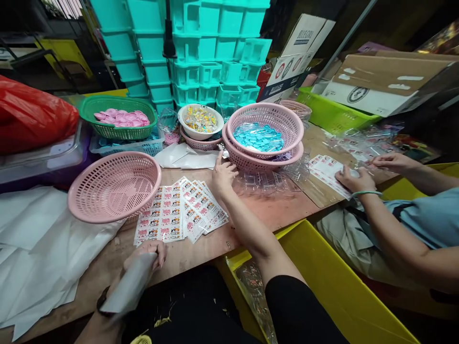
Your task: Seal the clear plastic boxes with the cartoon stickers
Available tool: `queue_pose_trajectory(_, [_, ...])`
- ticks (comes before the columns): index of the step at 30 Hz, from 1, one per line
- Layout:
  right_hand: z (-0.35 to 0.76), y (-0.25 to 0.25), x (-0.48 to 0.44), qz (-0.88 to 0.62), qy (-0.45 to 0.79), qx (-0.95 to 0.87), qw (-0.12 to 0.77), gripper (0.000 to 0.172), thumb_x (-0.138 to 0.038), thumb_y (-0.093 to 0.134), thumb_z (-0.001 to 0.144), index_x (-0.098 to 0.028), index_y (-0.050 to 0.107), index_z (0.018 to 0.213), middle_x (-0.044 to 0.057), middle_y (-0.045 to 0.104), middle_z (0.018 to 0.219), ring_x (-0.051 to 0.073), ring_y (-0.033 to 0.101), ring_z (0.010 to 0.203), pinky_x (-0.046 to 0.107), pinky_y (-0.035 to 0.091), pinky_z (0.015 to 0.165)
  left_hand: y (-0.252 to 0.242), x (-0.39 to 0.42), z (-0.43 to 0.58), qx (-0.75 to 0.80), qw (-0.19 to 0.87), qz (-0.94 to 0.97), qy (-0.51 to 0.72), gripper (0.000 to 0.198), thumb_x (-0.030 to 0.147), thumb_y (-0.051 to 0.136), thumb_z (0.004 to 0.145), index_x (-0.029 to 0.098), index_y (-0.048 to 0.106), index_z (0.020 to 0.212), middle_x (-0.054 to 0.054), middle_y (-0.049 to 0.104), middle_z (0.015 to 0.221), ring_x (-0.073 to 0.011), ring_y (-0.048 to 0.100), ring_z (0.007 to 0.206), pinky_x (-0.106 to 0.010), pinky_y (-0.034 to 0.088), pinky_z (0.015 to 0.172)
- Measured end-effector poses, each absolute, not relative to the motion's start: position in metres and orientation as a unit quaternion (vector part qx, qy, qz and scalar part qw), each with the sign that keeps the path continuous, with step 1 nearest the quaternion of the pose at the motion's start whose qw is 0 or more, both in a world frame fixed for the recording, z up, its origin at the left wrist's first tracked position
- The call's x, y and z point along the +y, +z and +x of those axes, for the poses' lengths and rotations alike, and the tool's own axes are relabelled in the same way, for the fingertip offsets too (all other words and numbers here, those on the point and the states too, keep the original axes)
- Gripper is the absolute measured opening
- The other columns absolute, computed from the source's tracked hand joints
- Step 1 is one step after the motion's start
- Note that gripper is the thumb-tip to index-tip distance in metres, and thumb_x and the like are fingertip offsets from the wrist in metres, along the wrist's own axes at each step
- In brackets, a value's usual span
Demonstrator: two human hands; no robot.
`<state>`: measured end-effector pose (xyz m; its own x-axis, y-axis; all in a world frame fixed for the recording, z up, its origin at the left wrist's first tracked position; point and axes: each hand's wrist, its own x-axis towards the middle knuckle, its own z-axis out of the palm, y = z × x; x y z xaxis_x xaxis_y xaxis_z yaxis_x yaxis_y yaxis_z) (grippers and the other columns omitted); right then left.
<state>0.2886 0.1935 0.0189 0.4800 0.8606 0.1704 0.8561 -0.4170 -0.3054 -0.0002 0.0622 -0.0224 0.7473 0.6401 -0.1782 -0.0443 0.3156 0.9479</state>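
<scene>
My left hand [152,251] is closed at the table's front edge. From it a motion-blurred strip of whitish paper [131,283] hangs over the wrist. Just beyond lie sheets of stickers [167,212] with cat pictures and pink print, several of them fanned out. My right hand [224,177] reaches across the table with its index finger stretched forward. Its fingertips are at some small white pieces [225,154], beside the stacked pink baskets [263,162]; whether it touches one I cannot tell. Blue plastic pieces [256,136] fill the upper basket.
A pink basket [114,186] stands left of the stickers, near white sheets [39,243]. Behind are a green basket [122,129] of pink pieces and a white bowl [201,129] of wrapped items. Clear plastic cases [263,180] lie mid-table. At right, a co-worker's hands [355,181] handle a sticker sheet.
</scene>
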Motion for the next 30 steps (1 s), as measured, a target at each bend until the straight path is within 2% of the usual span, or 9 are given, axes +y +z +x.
queue_pose_trajectory(4, [0.294, 0.028, 0.176, -0.793, 0.048, -0.537, 0.284, 0.072, -0.006, 0.030, 0.094, -0.016, 0.010, 0.162, 0.028, 0.061, 0.122, 0.039, 0.059, 0.117, 0.063, 0.050, 0.092, -0.012, 0.065, 0.013, 0.339, 0.795, 0.462, 0.200, 0.050, 0.065, 0.062, 0.080, 0.016, 0.070, 0.090, -0.002, 0.059, 0.057, -0.0090, 0.041, 0.043, -0.023, 0.029, 0.043])
queue_pose_trajectory(8, [0.262, 0.027, 0.134, -0.640, 0.156, -0.500, 0.562, 0.082, -0.016, 0.045, 0.092, -0.023, 0.002, 0.161, 0.016, 0.065, 0.127, 0.028, 0.065, 0.114, 0.049, 0.053, 0.099, -0.004, 0.064, 0.063, 0.364, 0.796, 0.388, 0.288, 0.076, 0.055, 0.078, 0.073, 0.020, 0.053, 0.135, -0.010, 0.073, 0.096, -0.0028, 0.041, 0.037, -0.019, 0.026, 0.036])
queue_pose_trajectory(10, [0.234, 0.019, 0.110, -0.555, 0.267, -0.425, 0.663, 0.086, -0.023, 0.054, 0.089, -0.027, 0.003, 0.159, 0.013, 0.066, 0.128, 0.024, 0.068, 0.111, 0.043, 0.057, 0.094, -0.001, 0.061, 0.089, 0.370, 0.781, 0.341, 0.370, 0.084, 0.054, 0.079, 0.075, 0.025, 0.042, 0.145, -0.012, 0.070, 0.112, -0.0032, 0.048, 0.042, -0.019, 0.035, 0.039])
queue_pose_trajectory(12, [0.207, 0.008, 0.090, -0.503, 0.372, -0.348, 0.699, 0.091, -0.030, 0.063, 0.084, -0.029, 0.008, 0.156, 0.013, 0.065, 0.128, 0.023, 0.070, 0.107, 0.041, 0.058, 0.090, 0.001, 0.057, 0.106, 0.360, 0.731, 0.319, 0.485, 0.089, 0.052, 0.082, 0.072, 0.027, 0.039, 0.145, -0.013, 0.064, 0.124, -0.0099, 0.065, 0.067, -0.020, 0.050, 0.055])
queue_pose_trajectory(15, [0.181, -0.004, 0.071, -0.478, 0.453, -0.269, 0.703, 0.100, -0.035, 0.074, 0.075, -0.031, 0.012, 0.153, 0.013, 0.065, 0.127, 0.022, 0.070, 0.105, 0.042, 0.058, 0.090, -0.001, 0.053, 0.112, 0.383, 0.650, 0.335, 0.565, 0.087, 0.047, 0.083, 0.070, 0.026, 0.039, 0.143, -0.014, 0.054, 0.138, -0.0210, 0.068, 0.102, -0.025, 0.057, 0.074])
queue_pose_trajectory(19, [0.187, -0.008, 0.057, -0.504, 0.465, -0.287, 0.669, 0.105, -0.038, 0.078, 0.072, -0.033, 0.013, 0.155, 0.012, 0.062, 0.128, 0.019, 0.070, 0.098, 0.042, 0.056, 0.092, -0.010, 0.051, 0.086, 0.453, 0.596, 0.403, 0.526, 0.085, 0.044, 0.082, 0.068, 0.022, 0.040, 0.138, -0.017, 0.055, 0.138, -0.0201, 0.070, 0.090, -0.021, 0.052, 0.055])
queue_pose_trajectory(22, [0.219, -0.004, 0.047, -0.581, 0.356, -0.351, 0.642, 0.077, -0.042, 0.076, 0.075, -0.029, 0.044, 0.143, 0.012, 0.057, 0.130, 0.019, 0.065, 0.100, 0.039, 0.055, 0.089, -0.014, 0.053, 0.051, 0.477, 0.588, 0.456, 0.467, 0.080, 0.042, 0.077, 0.070, 0.021, 0.038, 0.137, -0.018, 0.057, 0.137, -0.0205, 0.070, 0.091, -0.024, 0.054, 0.059])
queue_pose_trajectory(25, [0.251, 0.004, 0.037, -0.636, 0.251, -0.415, 0.600, 0.042, -0.046, 0.075, 0.076, -0.023, 0.069, 0.111, 0.012, 0.055, 0.130, 0.021, 0.061, 0.106, 0.036, 0.054, 0.085, -0.012, 0.054, 0.013, 0.507, 0.560, 0.552, 0.353, 0.083, 0.040, 0.079, 0.068, 0.019, 0.039, 0.138, -0.018, 0.059, 0.137, -0.0268, 0.067, 0.108, -0.034, 0.058, 0.079])
queue_pose_trajectory(30, [0.259, 0.023, 0.030, -0.580, 0.442, -0.499, 0.469, 0.034, -0.052, 0.078, 0.073, -0.020, 0.070, 0.077, 0.006, 0.067, 0.086, 0.018, 0.062, 0.079, 0.031, 0.051, 0.070, -0.001, 0.063, -0.022, 0.532, 0.447, 0.707, 0.131, 0.093, 0.047, 0.083, 0.063, 0.016, 0.046, 0.142, -0.018, 0.058, 0.138, -0.0372, 0.057, 0.126, -0.049, 0.047, 0.106])
